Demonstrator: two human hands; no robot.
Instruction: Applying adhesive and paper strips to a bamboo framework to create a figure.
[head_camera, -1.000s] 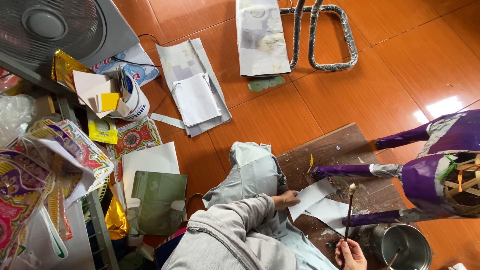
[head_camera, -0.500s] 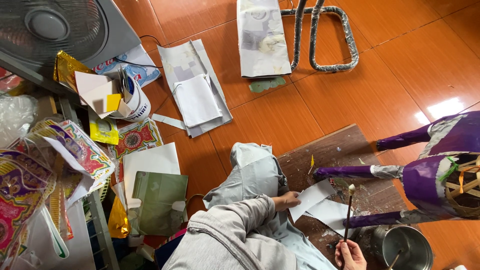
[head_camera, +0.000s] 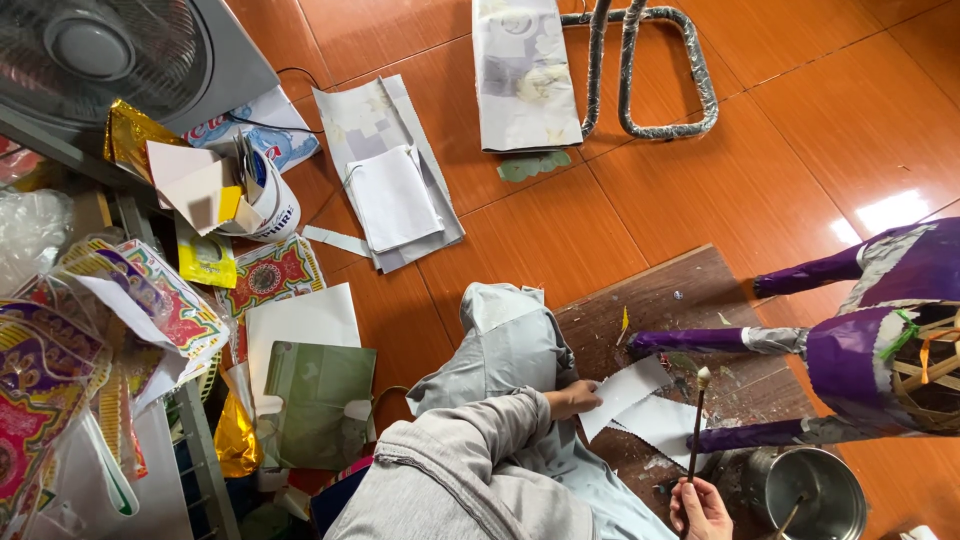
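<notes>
My left hand (head_camera: 572, 398), in a grey sleeve, pinches the edge of a white paper piece (head_camera: 625, 390) lying over a dark wooden board (head_camera: 690, 290). A second white piece (head_camera: 665, 425) sits just beside it. In my right hand (head_camera: 700, 508) is a thin dark brush (head_camera: 695, 425), held upright with its pale tip above the paper. A purple paper-covered bamboo figure (head_camera: 870, 350) stands to the right, its legs reaching over the board. My grey-trousered knee (head_camera: 500, 345) is bent beside the board.
A metal pot (head_camera: 815, 490) with a stick in it stands by my right hand. Paper sheets (head_camera: 395, 195), a patterned roll (head_camera: 525, 70), a cup of scraps (head_camera: 265, 200), colourful printed papers (head_camera: 120, 300), a fan (head_camera: 90, 50) and a wrapped metal frame (head_camera: 650, 70) lie on the orange tile floor.
</notes>
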